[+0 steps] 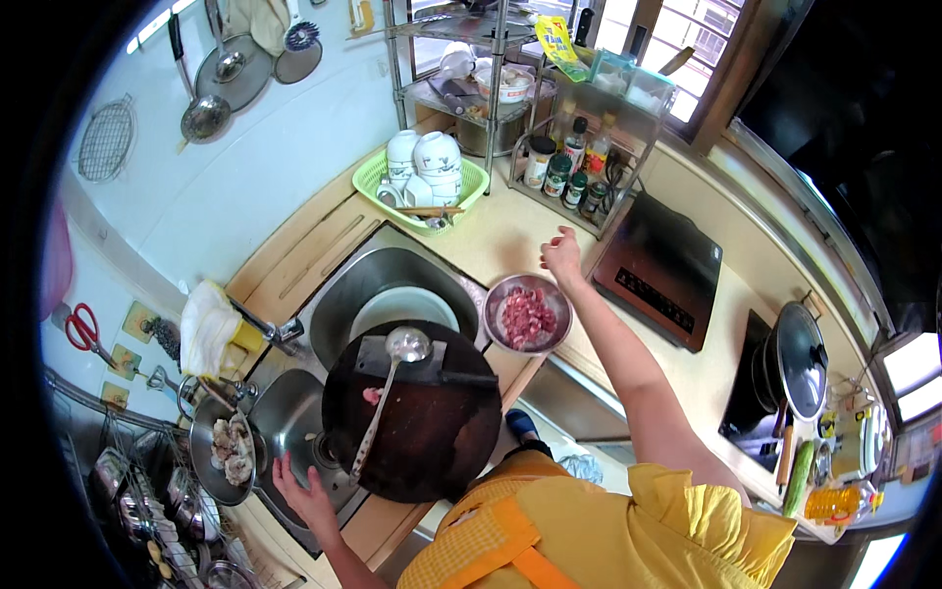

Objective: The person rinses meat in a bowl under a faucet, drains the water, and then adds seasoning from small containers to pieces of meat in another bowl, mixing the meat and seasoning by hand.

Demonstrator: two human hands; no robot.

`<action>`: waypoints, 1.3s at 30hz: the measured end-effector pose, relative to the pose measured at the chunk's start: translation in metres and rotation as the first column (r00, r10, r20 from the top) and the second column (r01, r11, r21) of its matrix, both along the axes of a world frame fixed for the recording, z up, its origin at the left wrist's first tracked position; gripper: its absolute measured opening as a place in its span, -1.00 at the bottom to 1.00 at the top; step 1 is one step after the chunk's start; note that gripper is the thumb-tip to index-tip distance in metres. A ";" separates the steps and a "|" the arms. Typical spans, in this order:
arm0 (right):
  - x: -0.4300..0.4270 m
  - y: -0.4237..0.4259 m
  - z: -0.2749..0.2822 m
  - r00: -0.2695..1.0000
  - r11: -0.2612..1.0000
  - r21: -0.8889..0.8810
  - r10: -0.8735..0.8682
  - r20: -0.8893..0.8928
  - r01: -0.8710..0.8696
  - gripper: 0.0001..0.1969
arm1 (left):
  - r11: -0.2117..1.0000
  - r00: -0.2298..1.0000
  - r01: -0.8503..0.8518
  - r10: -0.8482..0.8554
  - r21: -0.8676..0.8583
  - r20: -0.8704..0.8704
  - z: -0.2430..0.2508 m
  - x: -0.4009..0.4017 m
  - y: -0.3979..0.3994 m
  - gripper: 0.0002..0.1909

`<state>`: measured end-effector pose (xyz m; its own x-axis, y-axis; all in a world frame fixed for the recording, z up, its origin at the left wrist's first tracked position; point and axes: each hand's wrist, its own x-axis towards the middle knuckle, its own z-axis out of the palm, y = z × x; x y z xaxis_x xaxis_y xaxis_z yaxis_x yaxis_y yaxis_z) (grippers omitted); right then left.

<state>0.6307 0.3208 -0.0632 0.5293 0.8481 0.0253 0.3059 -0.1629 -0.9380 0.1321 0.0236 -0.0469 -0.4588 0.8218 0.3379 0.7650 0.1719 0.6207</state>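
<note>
My right hand is raised over the counter with its fingers curled, just beyond a steel bowl of cut raw meat. Whether it holds anything small cannot be told. My left hand is spread and empty above the near sink basin, left of a round dark cutting board. A metal ladle and a cleaver lie on the board, beside a scrap of meat. To the left of my left hand stands a metal bowl with pale cooked-looking pieces.
A green basket of white bowls stands behind the sink. Spice jars and bottles fill a rack. An induction cooker sits right of my forearm. Further right are a lidded pan, a cucumber and an oil bottle.
</note>
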 end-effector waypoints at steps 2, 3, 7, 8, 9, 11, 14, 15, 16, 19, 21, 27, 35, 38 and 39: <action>0.046 0.029 -0.011 0.999 0.998 -0.050 -0.049 0.000 0.049 -0.40 | 0.999 1.000 0.004 -0.004 0.037 0.006 0.003 0.026 0.013 -0.55; 0.065 0.045 -0.016 0.998 0.995 -0.086 -0.057 0.030 0.060 -0.38 | 0.999 1.000 -0.010 0.010 0.039 -0.001 0.004 0.040 0.020 -0.55; 0.111 0.103 -0.023 0.990 0.997 -0.031 -0.059 0.126 0.063 -0.27 | 0.997 1.000 0.016 -0.015 0.073 -0.008 0.004 0.085 0.039 -0.57; 0.118 0.116 -0.023 0.993 0.998 -0.051 -0.042 0.110 0.048 -0.25 | 0.998 0.999 0.035 -0.033 0.048 -0.035 0.005 0.096 0.043 -0.57; 0.125 0.124 -0.018 0.995 0.997 -0.071 -0.030 0.098 0.037 -0.23 | 0.998 0.997 0.059 -0.057 0.022 -0.058 0.011 0.112 0.049 -0.56; 0.140 0.150 -0.034 0.969 0.993 -0.061 -0.083 0.232 0.100 -0.25 | 1.000 0.997 0.027 -0.028 -0.016 -0.065 0.026 0.139 0.058 -0.55; 0.164 0.183 -0.042 0.952 0.975 -0.138 -0.133 0.276 0.177 -0.33 | 0.997 0.994 0.031 -0.037 -0.064 -0.100 0.041 0.167 0.068 -0.56; 0.165 0.188 -0.041 0.974 0.954 -0.245 -0.131 0.187 0.175 -0.38 | 0.997 0.996 0.014 -0.020 -0.076 -0.084 0.042 0.173 0.066 -0.57; 0.164 0.193 -0.041 0.970 0.926 -0.315 -0.158 0.183 0.210 -0.48 | 0.996 0.998 -0.002 -0.004 -0.088 -0.067 0.044 0.177 0.065 -0.58; 0.154 0.184 -0.023 0.935 0.908 -0.324 -0.165 0.313 0.268 -0.48 | 0.994 0.998 -0.017 0.011 -0.111 -0.057 0.046 0.180 0.064 -0.60; 0.153 0.182 -0.024 0.926 0.906 -0.309 -0.184 0.330 0.290 -0.51 | 0.995 0.999 -0.003 -0.002 -0.098 -0.050 0.045 0.180 0.068 -0.60; 0.141 0.146 -0.004 0.899 0.953 -0.144 -0.193 0.394 0.268 -0.55 | 0.999 0.998 0.043 -0.044 -0.017 -0.050 0.054 0.185 0.078 -0.63; 0.133 0.065 0.024 0.966 0.931 0.326 0.083 0.244 -0.162 -0.58 | 0.974 0.945 0.168 -0.203 0.152 0.256 0.088 0.226 0.102 -0.66; 0.099 0.012 0.069 0.953 0.909 0.300 0.302 0.004 -0.289 -0.65 | 0.923 0.899 0.352 -0.380 0.154 0.217 0.094 0.248 0.112 -0.65; 0.093 0.001 0.072 0.915 0.870 0.365 0.390 -0.102 -0.330 -0.68 | 0.894 0.856 0.407 -0.445 0.190 0.263 0.089 0.257 0.119 -0.65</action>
<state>0.7239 0.3218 0.0091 0.2105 0.9369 0.2790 0.1166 0.2593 -0.9587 0.3892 0.1428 0.0421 -0.1666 0.9198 0.3554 0.5262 -0.2219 0.8209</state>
